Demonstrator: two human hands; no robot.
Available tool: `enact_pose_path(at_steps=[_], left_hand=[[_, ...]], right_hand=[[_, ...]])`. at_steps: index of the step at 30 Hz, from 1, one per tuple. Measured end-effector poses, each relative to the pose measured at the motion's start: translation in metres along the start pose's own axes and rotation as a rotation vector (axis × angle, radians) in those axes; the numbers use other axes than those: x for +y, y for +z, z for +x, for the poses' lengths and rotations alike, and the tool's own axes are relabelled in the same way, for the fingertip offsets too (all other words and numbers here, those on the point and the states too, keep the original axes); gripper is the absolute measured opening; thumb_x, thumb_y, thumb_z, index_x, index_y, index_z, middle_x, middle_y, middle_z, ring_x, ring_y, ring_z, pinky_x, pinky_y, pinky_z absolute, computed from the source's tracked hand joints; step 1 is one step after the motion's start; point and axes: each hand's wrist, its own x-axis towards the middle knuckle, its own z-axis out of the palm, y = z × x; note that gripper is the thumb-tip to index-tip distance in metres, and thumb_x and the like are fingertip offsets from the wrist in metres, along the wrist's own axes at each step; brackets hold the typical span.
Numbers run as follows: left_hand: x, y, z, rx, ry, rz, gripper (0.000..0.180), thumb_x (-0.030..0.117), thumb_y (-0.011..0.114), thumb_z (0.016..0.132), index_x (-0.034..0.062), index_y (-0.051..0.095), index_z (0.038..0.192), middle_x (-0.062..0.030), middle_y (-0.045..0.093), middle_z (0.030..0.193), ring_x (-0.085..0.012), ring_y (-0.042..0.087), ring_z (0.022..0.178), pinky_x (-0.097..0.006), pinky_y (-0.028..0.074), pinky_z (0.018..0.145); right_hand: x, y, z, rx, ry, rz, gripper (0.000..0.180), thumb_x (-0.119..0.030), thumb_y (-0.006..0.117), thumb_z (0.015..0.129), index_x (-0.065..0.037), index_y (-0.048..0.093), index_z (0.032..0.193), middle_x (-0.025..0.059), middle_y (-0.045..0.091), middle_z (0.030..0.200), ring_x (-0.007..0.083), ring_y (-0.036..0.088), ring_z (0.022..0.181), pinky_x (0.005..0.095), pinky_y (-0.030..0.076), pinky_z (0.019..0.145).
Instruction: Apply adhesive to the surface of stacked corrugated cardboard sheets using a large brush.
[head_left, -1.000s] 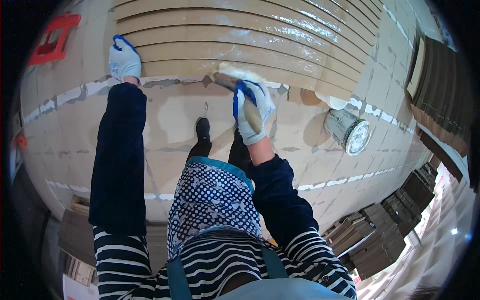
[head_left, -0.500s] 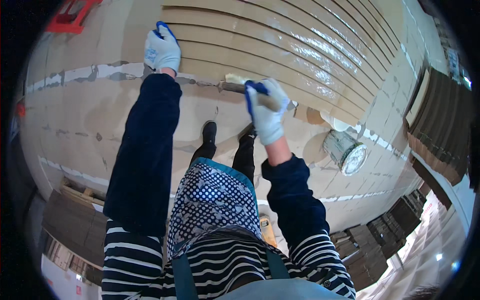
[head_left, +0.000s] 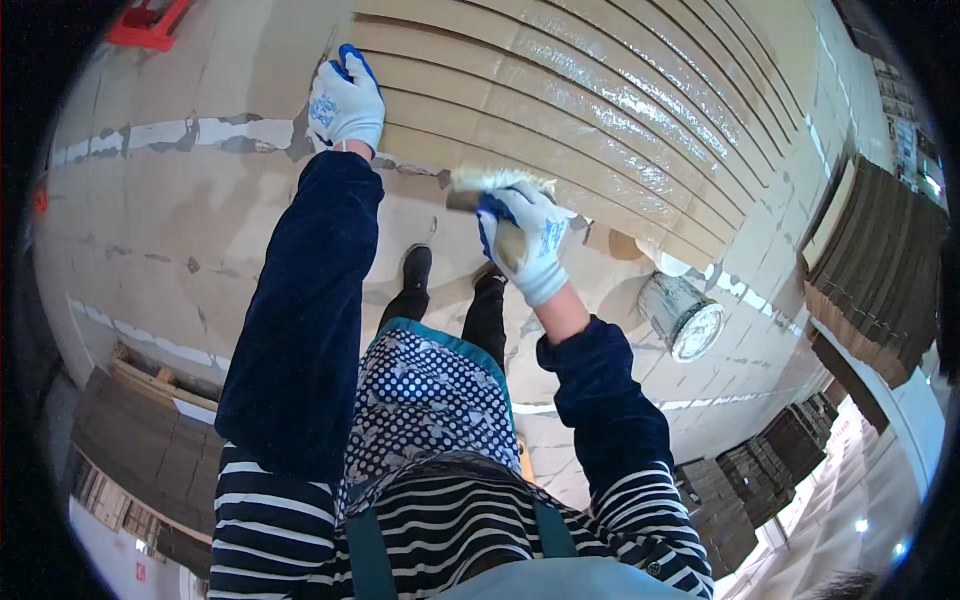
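A brush [head_left: 482,181] is gripped by the right hand [head_left: 535,236] at the near edge of the overlapping brown sheets [head_left: 600,120]; the left hand [head_left: 347,104] is placed at their left edge, but whether anything is gripped cannot be told.

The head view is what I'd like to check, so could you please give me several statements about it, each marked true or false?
1. The right grip holds a brush. True.
2. The left grip holds a second brush. False: it is at the left edge of the layered brown sheets and has no brush.
3. Part of the layered brown sheets shines, as if wet. True.
4. The bucket stands to the left of the black shoes. False: it is to their right.
5. Both hands wear white and blue gloves. True.
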Motion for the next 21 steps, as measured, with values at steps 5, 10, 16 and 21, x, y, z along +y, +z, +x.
enact_pose_path(at_steps=[5, 10, 16, 21], left_hand=[[-0.003, 0.003, -0.002, 0.031, 0.023, -0.022, 0.045, 0.043, 0.037, 0.086, 0.0027, 0.057, 0.080, -0.0193, 0.060, 0.079, -0.0368, 0.056, 0.075, -0.045, 0.043, 0.066], [-0.007, 0.009, -0.004, 0.028, 0.063, -0.010, 0.047, 0.044, 0.036, 0.086, 0.0027, 0.057, 0.082, -0.0201, 0.060, 0.080, -0.0372, 0.056, 0.077, -0.045, 0.043, 0.069], [-0.001, 0.004, -0.004, 0.055, 0.038, -0.023, 0.052, 0.043, 0.032, 0.088, -0.0016, 0.058, 0.087, -0.0248, 0.060, 0.083, -0.0415, 0.055, 0.082, -0.046, 0.041, 0.071], [0.000, 0.007, -0.006, 0.048, 0.088, 0.038, 0.051, 0.046, 0.032, 0.087, 0.0024, 0.059, 0.087, -0.0218, 0.060, 0.084, -0.0393, 0.056, 0.081, -0.046, 0.042, 0.071]], right_hand=[[0.048, -0.038, 0.060, 0.248, 0.077, 0.124, 0.011, -0.015, 0.065, 0.067, -0.010, 0.058, 0.073, 0.0089, 0.056, 0.067, 0.0274, 0.055, 0.061, 0.0356, 0.044, 0.055], [0.079, -0.025, 0.100, 0.372, -0.032, -0.251, 0.007, -0.009, 0.065, 0.073, -0.007, 0.062, 0.079, 0.0048, 0.059, 0.071, 0.0180, 0.056, 0.063, 0.0276, 0.045, 0.057], [0.022, -0.032, -0.002, -0.058, 0.083, -0.028, 0.008, -0.008, 0.064, 0.069, -0.009, 0.062, 0.077, 0.0089, 0.058, 0.073, 0.0249, 0.058, 0.068, 0.0303, 0.046, 0.060], [0.025, -0.028, 0.034, -0.008, -0.086, -0.005, 0.014, -0.011, 0.067, 0.063, -0.010, 0.062, 0.077, 0.0073, 0.059, 0.075, 0.0256, 0.058, 0.071, 0.0326, 0.047, 0.064]])
